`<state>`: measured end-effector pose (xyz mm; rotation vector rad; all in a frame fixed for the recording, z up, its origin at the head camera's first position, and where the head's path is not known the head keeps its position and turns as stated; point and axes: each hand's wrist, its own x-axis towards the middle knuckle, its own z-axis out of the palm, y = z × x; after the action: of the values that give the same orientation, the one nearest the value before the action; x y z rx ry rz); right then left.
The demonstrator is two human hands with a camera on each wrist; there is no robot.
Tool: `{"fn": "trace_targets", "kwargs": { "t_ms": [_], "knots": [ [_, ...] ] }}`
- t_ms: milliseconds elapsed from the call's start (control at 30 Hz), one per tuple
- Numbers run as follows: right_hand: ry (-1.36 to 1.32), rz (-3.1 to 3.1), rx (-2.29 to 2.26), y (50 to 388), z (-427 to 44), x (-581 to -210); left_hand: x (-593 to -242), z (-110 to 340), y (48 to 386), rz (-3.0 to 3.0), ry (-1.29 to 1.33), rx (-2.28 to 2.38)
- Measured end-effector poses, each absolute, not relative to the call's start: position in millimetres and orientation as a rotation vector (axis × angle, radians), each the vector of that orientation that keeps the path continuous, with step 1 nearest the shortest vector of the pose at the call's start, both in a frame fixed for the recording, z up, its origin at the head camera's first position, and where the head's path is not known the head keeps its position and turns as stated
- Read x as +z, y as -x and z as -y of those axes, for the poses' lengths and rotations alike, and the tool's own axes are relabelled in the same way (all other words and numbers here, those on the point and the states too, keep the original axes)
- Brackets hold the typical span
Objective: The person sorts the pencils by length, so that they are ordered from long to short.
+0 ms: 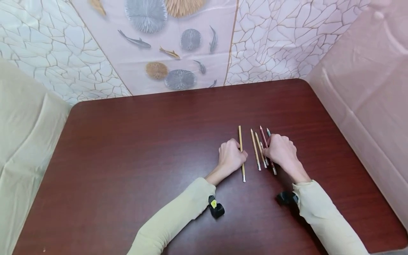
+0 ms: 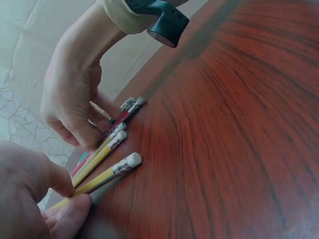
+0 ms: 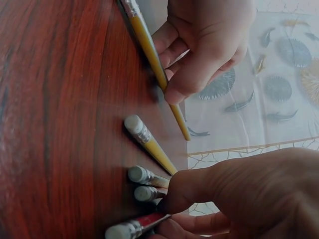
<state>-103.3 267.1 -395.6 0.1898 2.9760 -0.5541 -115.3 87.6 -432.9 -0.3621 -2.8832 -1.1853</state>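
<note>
My left hand [image 1: 230,155] pinches a yellow pencil [image 1: 240,136] between thumb and fingers; its white eraser end points toward me. To the right, my right hand [image 1: 282,150] grips a dark red pencil [image 1: 271,165], whose middle is covered by the thumb. A green pencil [image 1: 268,131] pokes out beyond the right hand, which hides most of it. Between the hands lie two more yellow pencils [image 1: 254,144] and a short pencil [image 1: 266,162], side by side. In the right wrist view, the right thumb is close to the short pencil's eraser [image 3: 144,193].
The dark reddish-brown table [image 1: 127,159] has rounded corners. Patterned cloth [image 1: 191,63] hangs behind its far edge, and pale padded surfaces [image 1: 366,88] flank both sides. Each wrist wears a black camera [image 1: 216,209] at the sleeve.
</note>
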Motion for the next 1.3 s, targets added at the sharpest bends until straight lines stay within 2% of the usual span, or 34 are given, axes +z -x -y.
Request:
{"fn": "trace_targets", "kwargs": {
  "t_ms": [300, 800, 1300],
  "knots": [
    [-0.182, -3.012, -0.597, 105, -270, -394, -431, -82, 118, 2.823, 0.368, -1.263],
    [-0.077, -3.05, -0.728, 104, -263, -385, -418, -49, 122, 2.833, 0.292, -1.357],
    [0.029, -2.859, -1.085, 102, -217, -386, -412, 0, 123, 2.896, 0.149, -1.375]
  ]
}}
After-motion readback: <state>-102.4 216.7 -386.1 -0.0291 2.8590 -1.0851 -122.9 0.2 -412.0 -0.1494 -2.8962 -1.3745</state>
